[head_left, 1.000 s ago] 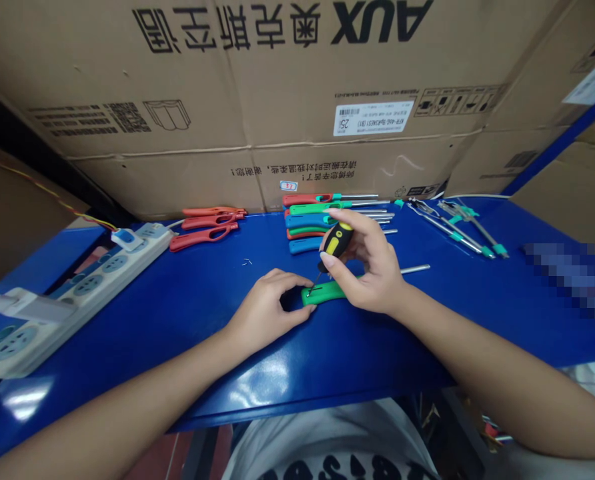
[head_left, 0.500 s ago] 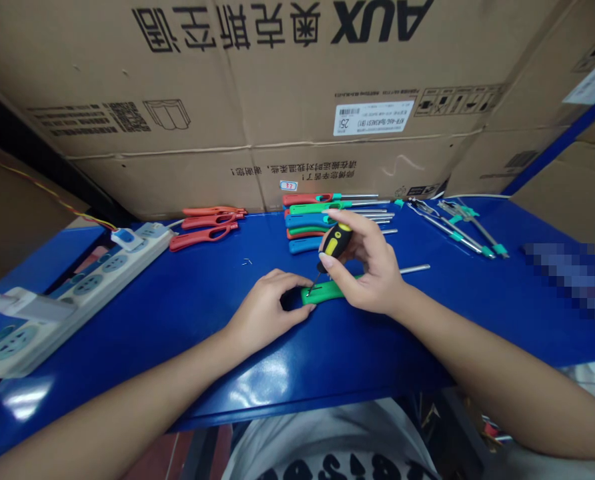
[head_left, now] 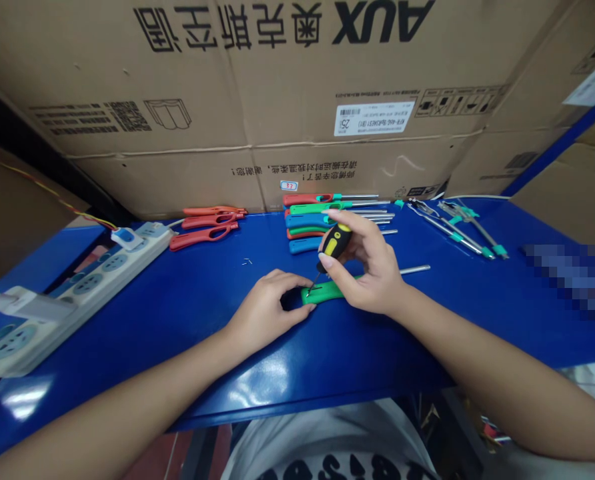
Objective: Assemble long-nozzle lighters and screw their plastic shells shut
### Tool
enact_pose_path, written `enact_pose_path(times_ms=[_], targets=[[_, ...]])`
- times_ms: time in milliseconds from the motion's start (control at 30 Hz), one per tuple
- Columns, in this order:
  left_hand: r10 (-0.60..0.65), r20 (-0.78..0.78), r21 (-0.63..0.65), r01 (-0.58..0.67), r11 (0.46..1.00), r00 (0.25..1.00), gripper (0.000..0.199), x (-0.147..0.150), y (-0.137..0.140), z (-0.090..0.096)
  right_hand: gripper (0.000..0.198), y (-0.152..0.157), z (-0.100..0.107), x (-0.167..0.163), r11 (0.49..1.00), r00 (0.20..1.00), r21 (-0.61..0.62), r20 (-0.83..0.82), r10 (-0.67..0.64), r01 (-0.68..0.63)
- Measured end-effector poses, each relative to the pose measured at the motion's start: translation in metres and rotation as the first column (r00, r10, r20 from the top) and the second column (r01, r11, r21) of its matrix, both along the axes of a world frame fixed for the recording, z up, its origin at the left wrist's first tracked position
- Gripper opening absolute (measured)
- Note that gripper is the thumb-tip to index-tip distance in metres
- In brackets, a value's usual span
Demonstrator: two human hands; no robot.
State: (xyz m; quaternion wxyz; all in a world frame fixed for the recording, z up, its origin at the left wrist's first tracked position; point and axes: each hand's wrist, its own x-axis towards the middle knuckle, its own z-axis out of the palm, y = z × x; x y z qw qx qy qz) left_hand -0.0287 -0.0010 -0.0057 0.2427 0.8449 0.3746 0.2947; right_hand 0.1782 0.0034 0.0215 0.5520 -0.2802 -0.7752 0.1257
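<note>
A green long-necked lighter (head_left: 327, 291) lies on the blue table, its metal tube pointing right. My left hand (head_left: 270, 305) grips the lighter's handle end between thumb and fingers. In my right hand (head_left: 370, 267) is a black and yellow screwdriver (head_left: 336, 241), held tilted with its tip on the handle near the left end. The right hand covers the middle of the lighter. Beyond the hands lies a stack of lighters (head_left: 302, 220) in red, green and blue. A few tiny screws (head_left: 247, 261) rest left of it.
Several red handle shells (head_left: 205, 235) lie at the back left. A white power strip (head_left: 85, 293) with plugs runs along the left side. Metal tubes with teal parts (head_left: 457, 227) are at the back right. A large cardboard box (head_left: 257, 93) stands behind the table.
</note>
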Motion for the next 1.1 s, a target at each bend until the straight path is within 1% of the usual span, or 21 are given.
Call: enact_pose_path(times_ms=[267, 500, 700, 800, 867, 967, 1033, 1100], targets=[[-0.002, 0.002, 0.018, 0.002, 1.0, 1.0, 0.022, 0.0, 0.0, 0.0, 0.063, 0.0, -0.002, -0.001, 1.0, 0.999, 0.009, 0.036, -0.013, 0.012], [-0.007, -0.001, 0.025, 0.007, 1.0, 1.0, 0.023, 0.0, 0.001, 0.0, 0.063, 0.0, -0.002, -0.001, 1.0, 1.0, 0.016, 0.025, -0.005, 0.004], [-0.006, -0.005, 0.041, 0.006, 0.999, 1.0, 0.022, 0.0, 0.0, 0.0, 0.067, 0.001, -0.003, -0.001, 0.999, 0.999, 0.051, 0.052, 0.009, -0.011], [-0.003, 0.001, 0.041, 0.003, 0.999, 1.0, 0.021, 0.001, 0.0, 0.0, 0.07, 0.001, -0.002, 0.0, 0.996, 0.996, 0.079, 0.083, 0.033, -0.039], [0.003, 0.011, 0.035, -0.003, 0.999, 1.0, 0.02, 0.002, 0.0, 0.0, 0.07, 0.0, 0.001, 0.001, 0.995, 0.991, 0.088, 0.13, 0.042, -0.054], [0.012, 0.027, 0.024, -0.012, 1.0, 1.0, 0.018, 0.003, 0.0, -0.001, 0.069, -0.001, 0.009, 0.001, 0.998, 0.969, 0.048, 0.245, 0.022, -0.035], [0.021, 0.025, 0.013, -0.021, 1.0, 0.999, 0.016, 0.003, 0.0, -0.001, 0.065, -0.002, 0.019, 0.0, 1.0, 0.938, 0.011, 0.348, 0.011, -0.016], [0.038, 0.015, 0.003, -0.038, 0.999, 0.999, 0.014, 0.003, 0.0, -0.002, 0.061, -0.003, 0.032, -0.003, 1.0, 0.888, -0.029, 0.46, 0.023, -0.011]])
